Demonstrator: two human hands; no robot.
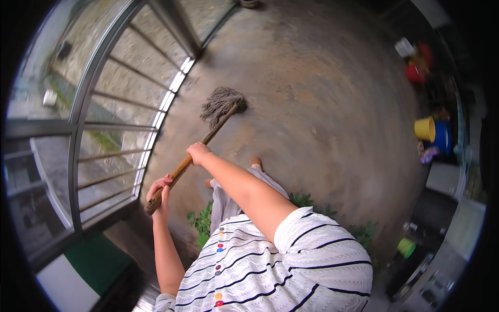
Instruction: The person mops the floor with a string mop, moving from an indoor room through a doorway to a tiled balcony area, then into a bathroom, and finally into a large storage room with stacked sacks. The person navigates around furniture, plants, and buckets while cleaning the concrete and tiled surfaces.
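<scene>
A mop with a brown wooden handle (212, 134) slants from my hands up to the right. Its grey string head (221, 105) lies spread on the brownish floor ahead of my feet, close to the barred window side. Near the top end of the handle, my left hand (160, 193) grips the wood, with the rounded end sticking out below it. Further down the shaft, my right hand (198, 153) is wrapped round it. My right forearm crosses in front of my body and hides part of my legs.
A metal-framed barred window (117, 125) runs along the left. Green leafy plants (202, 222) stand beside my legs. At the right wall are a yellow bucket (424, 129), a blue bucket (442, 138), a red container (415, 74) and a green cup-like container (406, 247).
</scene>
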